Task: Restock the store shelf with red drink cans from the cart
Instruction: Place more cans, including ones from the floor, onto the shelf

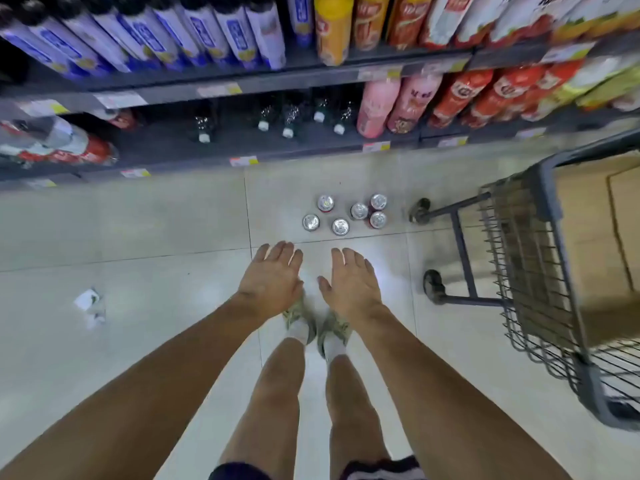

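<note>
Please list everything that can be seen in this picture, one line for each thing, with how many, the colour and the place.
cans: six, silver tops with red sides, standing on the floor in front of the shelf
cart: one, grey wire, at the right, with brown cardboard inside
shelf: one, dark grey, across the top, with price tags on its edges
white and blue bottles: a row, upper shelf at the left
red and orange bottles: many, on the shelf at the right
pink bottles: two, lower shelf
dark bottles with white caps: several, lower shelf in the middle
paper scrap: one, white, on the floor at the left
floor: pale tiles
left hand: open, holds nothing
right hand: open, holds nothing
</note>
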A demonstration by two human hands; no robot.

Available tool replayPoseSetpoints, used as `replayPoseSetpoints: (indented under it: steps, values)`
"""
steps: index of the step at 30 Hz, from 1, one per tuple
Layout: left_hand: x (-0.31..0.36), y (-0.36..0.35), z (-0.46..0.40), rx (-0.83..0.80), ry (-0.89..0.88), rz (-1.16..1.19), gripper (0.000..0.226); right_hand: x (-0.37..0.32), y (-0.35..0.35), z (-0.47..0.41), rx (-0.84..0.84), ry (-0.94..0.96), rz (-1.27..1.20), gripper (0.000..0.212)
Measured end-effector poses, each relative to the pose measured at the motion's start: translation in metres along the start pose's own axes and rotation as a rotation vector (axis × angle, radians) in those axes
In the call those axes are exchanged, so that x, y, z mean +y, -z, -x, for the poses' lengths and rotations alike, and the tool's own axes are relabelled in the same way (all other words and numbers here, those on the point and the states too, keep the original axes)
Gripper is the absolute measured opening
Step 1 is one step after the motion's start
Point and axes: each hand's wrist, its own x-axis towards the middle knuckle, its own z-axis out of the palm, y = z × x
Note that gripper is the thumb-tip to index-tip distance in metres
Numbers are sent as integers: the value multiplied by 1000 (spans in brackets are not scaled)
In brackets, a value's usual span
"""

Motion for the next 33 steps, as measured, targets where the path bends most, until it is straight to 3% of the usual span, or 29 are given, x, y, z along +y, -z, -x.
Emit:
replayPoseSetpoints:
  steps: [12, 19, 24, 28, 33]
  values:
    - [-8, -179, -212, -68, -3, 32, 64, 103, -157, -195, -114, 46, 184, 66]
    - [-30, -251, -313, 62, 61, 117, 64, 124, -225, -293, -3, 55, 93, 71]
    - [-33, -283, -350, 93, 50, 121, 75, 141, -254, -328, 76, 129, 9, 79]
    - [-35, -300, -363, 73, 46, 200, 78, 148, -267, -343, 46, 109, -7, 84]
    - [-40, -309, -372, 110, 38, 292, 72, 154, -272, -354, 53, 61, -137, 75]
